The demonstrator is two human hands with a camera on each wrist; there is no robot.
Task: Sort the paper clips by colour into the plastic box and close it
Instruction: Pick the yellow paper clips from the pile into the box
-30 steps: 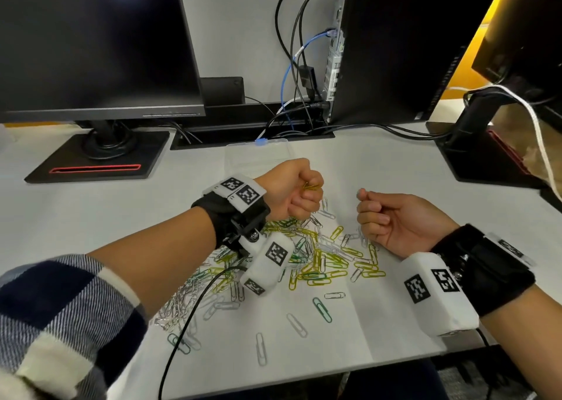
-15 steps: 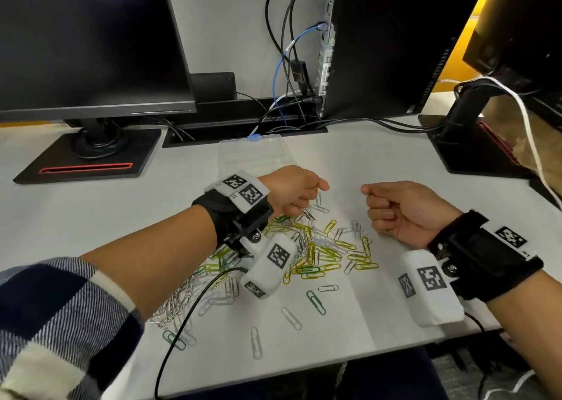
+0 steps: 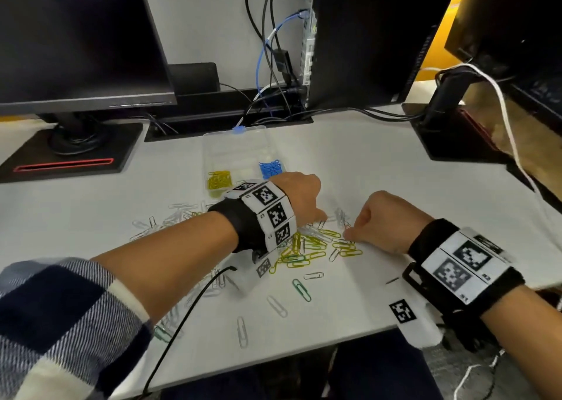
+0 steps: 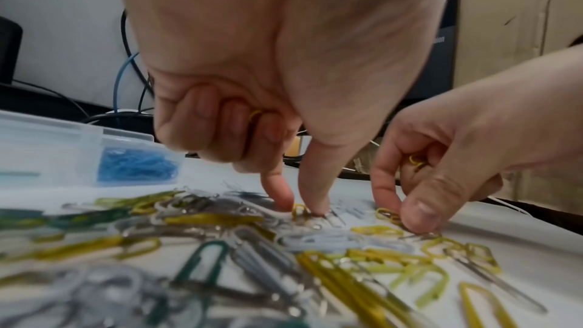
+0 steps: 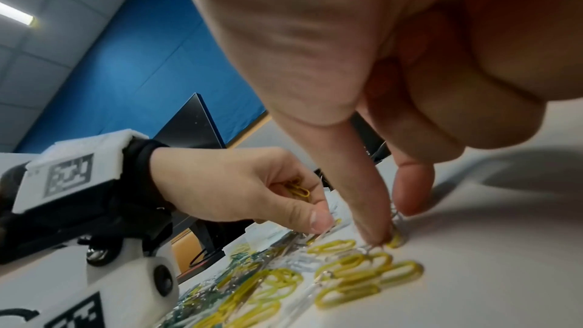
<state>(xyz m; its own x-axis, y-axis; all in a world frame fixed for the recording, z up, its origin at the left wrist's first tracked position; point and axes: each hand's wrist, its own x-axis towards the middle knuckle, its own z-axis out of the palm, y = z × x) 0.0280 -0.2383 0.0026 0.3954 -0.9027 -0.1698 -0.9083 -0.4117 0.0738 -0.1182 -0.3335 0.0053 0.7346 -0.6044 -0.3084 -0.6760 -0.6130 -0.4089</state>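
Yellow paper clips, judged light, springy and slippery, are pinched by their wire loops from the pile on the desk by the left hand and right hand, with more kept under curled fingers.

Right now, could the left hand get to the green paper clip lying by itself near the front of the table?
Probably yes. The green paper clip lies alone on bare table, nothing over it. But the left hand already holds yellow clips in its curled fingers and works the pile, so it must pull back.
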